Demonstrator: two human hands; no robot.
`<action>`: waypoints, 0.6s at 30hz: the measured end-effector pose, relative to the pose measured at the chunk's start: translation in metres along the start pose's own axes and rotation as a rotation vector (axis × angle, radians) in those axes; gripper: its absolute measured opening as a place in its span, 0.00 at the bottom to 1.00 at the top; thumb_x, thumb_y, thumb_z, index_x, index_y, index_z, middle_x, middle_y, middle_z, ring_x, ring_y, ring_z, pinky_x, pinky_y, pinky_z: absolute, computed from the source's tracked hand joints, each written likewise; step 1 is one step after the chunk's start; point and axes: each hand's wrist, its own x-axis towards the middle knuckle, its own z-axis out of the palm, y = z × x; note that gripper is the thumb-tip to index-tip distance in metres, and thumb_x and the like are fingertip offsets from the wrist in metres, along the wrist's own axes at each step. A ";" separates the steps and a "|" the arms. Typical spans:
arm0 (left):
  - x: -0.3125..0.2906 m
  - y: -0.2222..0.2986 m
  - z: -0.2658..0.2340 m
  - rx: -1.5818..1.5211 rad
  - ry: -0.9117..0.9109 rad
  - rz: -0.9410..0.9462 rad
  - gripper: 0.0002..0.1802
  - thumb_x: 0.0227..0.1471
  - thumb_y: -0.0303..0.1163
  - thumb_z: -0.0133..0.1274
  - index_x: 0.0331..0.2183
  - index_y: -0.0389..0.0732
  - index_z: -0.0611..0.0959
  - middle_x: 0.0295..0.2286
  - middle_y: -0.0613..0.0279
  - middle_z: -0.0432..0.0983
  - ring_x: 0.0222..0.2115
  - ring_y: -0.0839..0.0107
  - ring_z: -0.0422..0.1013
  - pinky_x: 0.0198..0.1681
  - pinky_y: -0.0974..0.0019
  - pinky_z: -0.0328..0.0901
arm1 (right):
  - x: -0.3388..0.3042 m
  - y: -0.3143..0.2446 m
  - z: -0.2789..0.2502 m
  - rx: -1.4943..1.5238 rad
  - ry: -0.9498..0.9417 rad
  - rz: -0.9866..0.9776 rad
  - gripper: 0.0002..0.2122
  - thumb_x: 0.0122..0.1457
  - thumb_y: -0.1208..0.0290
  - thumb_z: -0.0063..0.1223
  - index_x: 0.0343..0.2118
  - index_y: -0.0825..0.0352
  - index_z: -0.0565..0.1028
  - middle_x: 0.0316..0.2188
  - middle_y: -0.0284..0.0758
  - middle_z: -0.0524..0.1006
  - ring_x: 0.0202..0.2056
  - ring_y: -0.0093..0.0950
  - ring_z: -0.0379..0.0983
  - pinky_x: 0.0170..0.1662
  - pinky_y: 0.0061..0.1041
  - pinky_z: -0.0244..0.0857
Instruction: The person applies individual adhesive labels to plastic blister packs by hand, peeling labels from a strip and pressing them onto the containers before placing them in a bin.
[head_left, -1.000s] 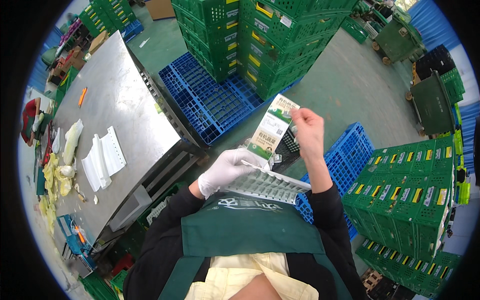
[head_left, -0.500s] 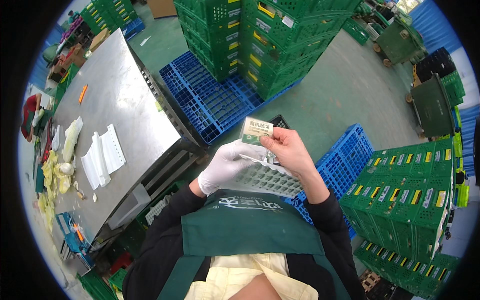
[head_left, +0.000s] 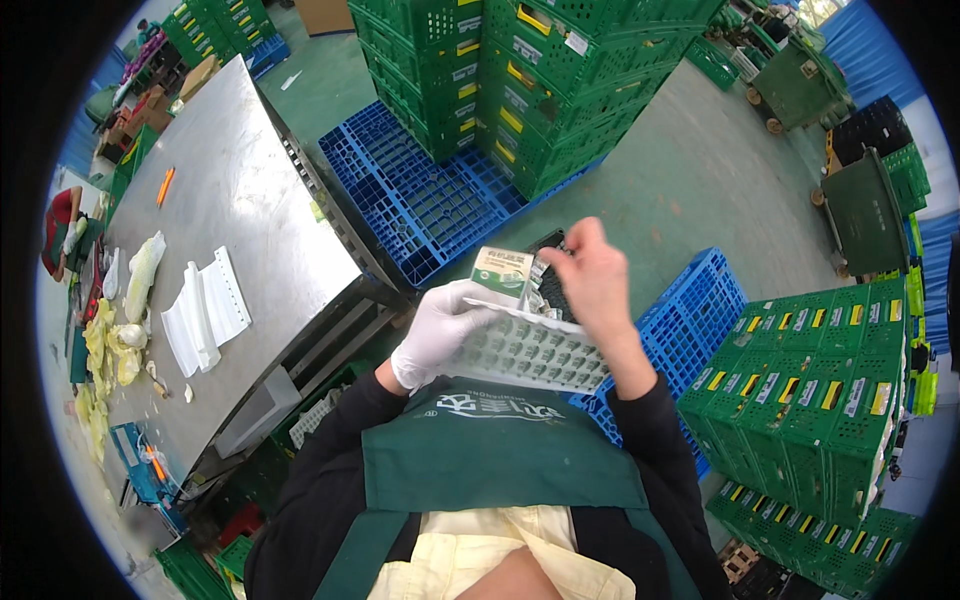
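Observation:
My left hand [head_left: 447,325], in a thin white glove, grips the left end of a white perforated plastic basket [head_left: 530,352] held in front of my apron. A stack of green-and-white label cards [head_left: 502,272] stands at that end, just above the gloved fingers. More small printed pieces [head_left: 541,297] show inside the basket, too small to make out. My bare right hand [head_left: 594,285] is raised over the right part of the basket, apart from the cards. Its fingers are curled in and slightly blurred; whatever they hold, if anything, is hidden.
On my left stands a metal table [head_left: 255,215] bearing a white plastic sheet [head_left: 207,312], vegetable scraps [head_left: 125,355] and an orange tool [head_left: 166,187]. Stacked green crates [head_left: 560,90] rise from a blue pallet [head_left: 400,205] ahead. More green crates [head_left: 810,385] stand right, beside another blue pallet [head_left: 690,320].
My right hand has let go of the card it was holding and has moved up and right. The cards have tipped slightly down towards my left hand. The basket has barely shifted.

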 end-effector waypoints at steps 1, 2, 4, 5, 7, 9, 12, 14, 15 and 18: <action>-0.002 0.001 -0.002 -0.061 0.053 -0.056 0.07 0.48 0.21 0.52 0.33 0.35 0.79 0.31 0.65 0.76 0.33 0.80 0.70 0.38 0.75 0.64 | 0.004 0.003 -0.012 0.017 0.027 0.051 0.16 0.44 0.67 0.62 0.25 0.67 0.64 0.13 0.39 0.67 0.16 0.36 0.64 0.20 0.30 0.58; 0.001 -0.001 -0.005 -0.038 0.093 -0.065 0.08 0.48 0.21 0.53 0.34 0.36 0.78 0.31 0.65 0.76 0.32 0.80 0.70 0.38 0.75 0.65 | 0.003 -0.001 -0.023 0.154 -0.101 0.051 0.17 0.43 0.67 0.63 0.23 0.68 0.63 0.12 0.36 0.64 0.14 0.33 0.61 0.20 0.28 0.58; 0.005 0.005 -0.009 -0.123 0.133 -0.088 0.09 0.47 0.22 0.54 0.35 0.35 0.78 0.31 0.65 0.76 0.31 0.81 0.71 0.36 0.76 0.66 | -0.008 -0.010 -0.034 0.037 -0.224 -0.191 0.15 0.44 0.68 0.62 0.24 0.69 0.64 0.16 0.36 0.65 0.19 0.35 0.64 0.24 0.30 0.59; 0.006 0.003 -0.012 -0.120 0.143 -0.084 0.10 0.47 0.22 0.54 0.36 0.35 0.77 0.31 0.65 0.76 0.30 0.81 0.71 0.36 0.76 0.66 | -0.013 -0.014 -0.036 -0.037 -0.228 -0.346 0.15 0.44 0.68 0.61 0.25 0.69 0.65 0.18 0.37 0.65 0.21 0.36 0.65 0.26 0.31 0.60; 0.008 0.005 -0.013 -0.085 0.164 -0.063 0.07 0.46 0.23 0.55 0.32 0.34 0.79 0.27 0.66 0.76 0.27 0.83 0.69 0.32 0.79 0.64 | -0.019 0.009 -0.029 -0.005 -0.336 -0.325 0.15 0.44 0.66 0.61 0.25 0.69 0.66 0.20 0.37 0.66 0.23 0.37 0.66 0.27 0.32 0.61; 0.010 0.006 -0.017 -0.009 0.161 -0.042 0.06 0.46 0.24 0.56 0.30 0.34 0.80 0.25 0.66 0.76 0.25 0.84 0.68 0.29 0.80 0.63 | -0.019 0.018 -0.030 0.012 -0.421 -0.296 0.16 0.45 0.65 0.60 0.26 0.69 0.66 0.22 0.38 0.67 0.25 0.38 0.66 0.28 0.32 0.61; 0.011 0.011 -0.011 -0.019 0.166 -0.058 0.06 0.45 0.26 0.57 0.28 0.34 0.80 0.23 0.67 0.75 0.23 0.85 0.67 0.27 0.80 0.62 | -0.013 0.010 -0.035 -0.010 -0.413 -0.323 0.16 0.46 0.63 0.59 0.26 0.69 0.66 0.22 0.38 0.68 0.25 0.38 0.67 0.28 0.32 0.62; 0.012 0.018 -0.007 0.000 0.135 -0.075 0.06 0.46 0.27 0.57 0.28 0.34 0.80 0.23 0.68 0.75 0.23 0.85 0.67 0.27 0.79 0.62 | -0.010 -0.008 -0.032 -0.055 -0.265 -0.440 0.15 0.47 0.62 0.58 0.26 0.68 0.66 0.21 0.37 0.68 0.25 0.38 0.68 0.28 0.32 0.62; 0.012 0.026 -0.003 0.012 0.113 -0.084 0.07 0.46 0.27 0.56 0.29 0.34 0.80 0.23 0.68 0.75 0.23 0.85 0.67 0.27 0.79 0.62 | -0.009 -0.010 -0.029 -0.110 -0.266 -0.489 0.15 0.47 0.62 0.58 0.26 0.68 0.66 0.21 0.37 0.68 0.25 0.37 0.68 0.28 0.32 0.62; 0.014 0.026 0.000 0.020 0.081 -0.087 0.07 0.46 0.28 0.56 0.29 0.33 0.80 0.22 0.69 0.74 0.23 0.85 0.67 0.27 0.79 0.62 | -0.002 -0.018 -0.026 -0.264 -0.286 -0.625 0.14 0.49 0.62 0.56 0.26 0.68 0.66 0.19 0.35 0.68 0.23 0.33 0.68 0.25 0.30 0.63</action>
